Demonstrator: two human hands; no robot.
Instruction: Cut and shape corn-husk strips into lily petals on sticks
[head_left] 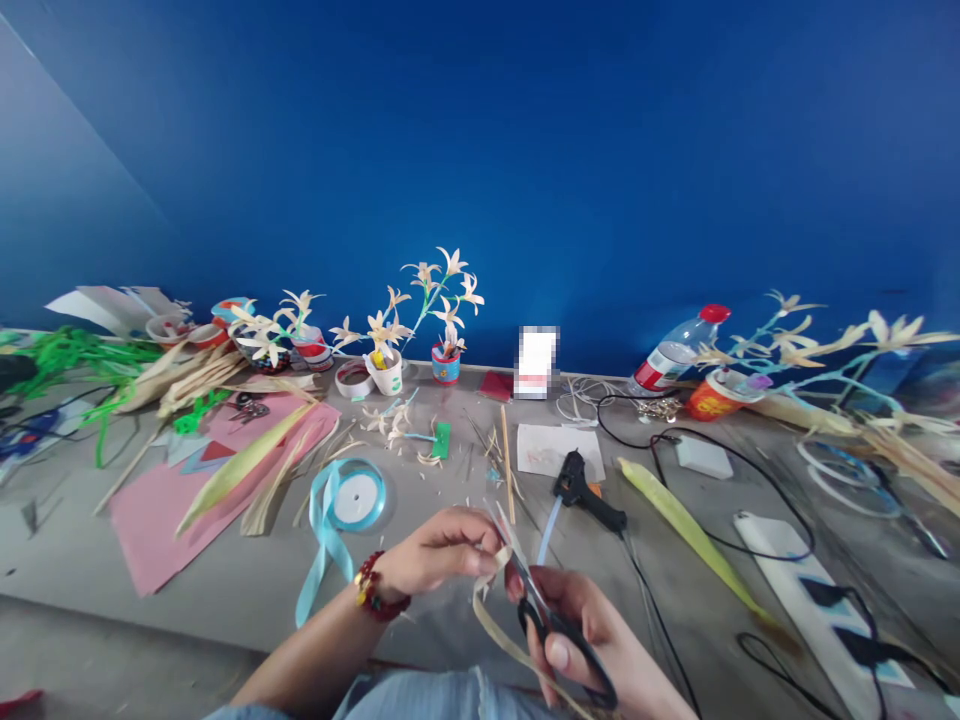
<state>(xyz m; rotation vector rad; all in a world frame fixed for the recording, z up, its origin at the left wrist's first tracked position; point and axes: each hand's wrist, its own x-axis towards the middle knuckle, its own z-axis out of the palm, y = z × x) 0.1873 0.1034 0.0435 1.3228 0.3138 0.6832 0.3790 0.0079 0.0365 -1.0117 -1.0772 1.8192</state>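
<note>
Right now, both hands work close together above the near part of the grey table [247, 590]. The left hand [446, 548], a red beaded bracelet [375, 588] at its wrist, pinches the upper end of a pale husk strip [492, 628] between thumb and fingers; the strip curls downward and passes below the other hand. The right hand [589, 615] is closed around the black handles of a pair of scissors [523, 572], whose blades point up and away beside the left fingertips — whether the strip lies between them, I cannot tell. Beyond the hands, a black glue gun [576, 485] lies partly on a white sheet [544, 447]. A yellow-green husk [686, 525] rests to its right, near a white power strip [787, 575]. Left of the hands are a blue ribbon roll [375, 500] and a pink sheet [146, 520] bearing more husks. Pale flowers on stems stand in a white cup [387, 376] near the blue wall [480, 150].
</note>
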